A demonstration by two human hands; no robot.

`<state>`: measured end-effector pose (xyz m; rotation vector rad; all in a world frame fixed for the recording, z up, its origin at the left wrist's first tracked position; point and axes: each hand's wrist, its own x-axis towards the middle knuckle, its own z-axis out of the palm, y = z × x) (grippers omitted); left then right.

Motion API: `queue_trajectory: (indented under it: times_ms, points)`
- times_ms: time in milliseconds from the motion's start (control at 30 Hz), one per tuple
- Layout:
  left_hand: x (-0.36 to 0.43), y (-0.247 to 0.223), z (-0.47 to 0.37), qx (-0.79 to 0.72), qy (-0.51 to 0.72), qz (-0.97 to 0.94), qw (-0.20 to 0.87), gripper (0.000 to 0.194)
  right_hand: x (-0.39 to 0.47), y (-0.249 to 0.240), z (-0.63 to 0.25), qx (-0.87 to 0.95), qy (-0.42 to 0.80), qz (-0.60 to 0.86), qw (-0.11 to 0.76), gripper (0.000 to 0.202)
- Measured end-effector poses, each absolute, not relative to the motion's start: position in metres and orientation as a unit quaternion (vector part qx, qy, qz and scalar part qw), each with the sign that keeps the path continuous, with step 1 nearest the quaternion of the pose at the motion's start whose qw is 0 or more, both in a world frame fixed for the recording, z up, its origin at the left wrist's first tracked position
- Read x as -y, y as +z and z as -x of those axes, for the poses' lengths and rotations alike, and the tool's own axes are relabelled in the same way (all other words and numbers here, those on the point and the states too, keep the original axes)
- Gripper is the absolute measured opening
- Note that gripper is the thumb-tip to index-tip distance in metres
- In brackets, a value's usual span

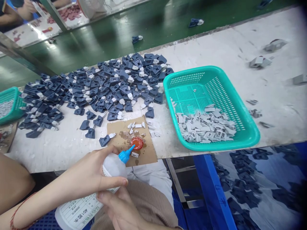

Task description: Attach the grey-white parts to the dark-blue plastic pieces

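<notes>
My left hand (102, 169) is wrapped around the shoulder of a large white glue bottle (80, 210). Lower on the same bottle, my right hand (122, 207) grips its side, the thumb near the label. The bottle is tilted, and its blue nozzle (126, 155) points at a round red cap (137, 143) holding clear liquid; the tip is at the cap's near edge. Under the cap lies a brown cardboard piece (148, 148) with wet spots. Several small grey plastic parts (138, 126) rest on it, and a dark blue plastic piece with a white end (105, 140) lies across its left edge.
Dark blue pieces with pale ends (107, 83) form a big pile behind. A green basket (213, 147) at right holds grey parts (206, 124); another basket (18, 99) stands far left. Beyond runs a green belt (163, 25). A neighbour's limb (14, 182) shows at left.
</notes>
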<state>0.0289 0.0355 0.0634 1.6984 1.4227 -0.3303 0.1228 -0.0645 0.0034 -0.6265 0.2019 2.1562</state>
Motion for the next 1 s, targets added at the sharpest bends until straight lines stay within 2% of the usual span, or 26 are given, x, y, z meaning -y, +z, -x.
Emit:
queue_trajectory:
  times_ms: [367, 767, 1000]
  points:
    - [-0.036, 0.063, -0.027, -0.564, -0.118, -0.679, 0.455, 0.065, 0.063, 0.008, -0.124, -0.081, 0.867, 0.246, 0.425, 0.048]
    - [-0.04, 0.074, -0.037, -0.563, -0.114, -0.663, 0.481, 0.052, 0.062, 0.009, -0.123, -0.084, 0.864, 0.246, 0.431, 0.054]
    - [-0.039, 0.074, -0.036, -0.56, -0.086, -0.668, 0.482, 0.055, 0.063, 0.012, -0.124, -0.081, 0.859, 0.263, 0.433, 0.059]
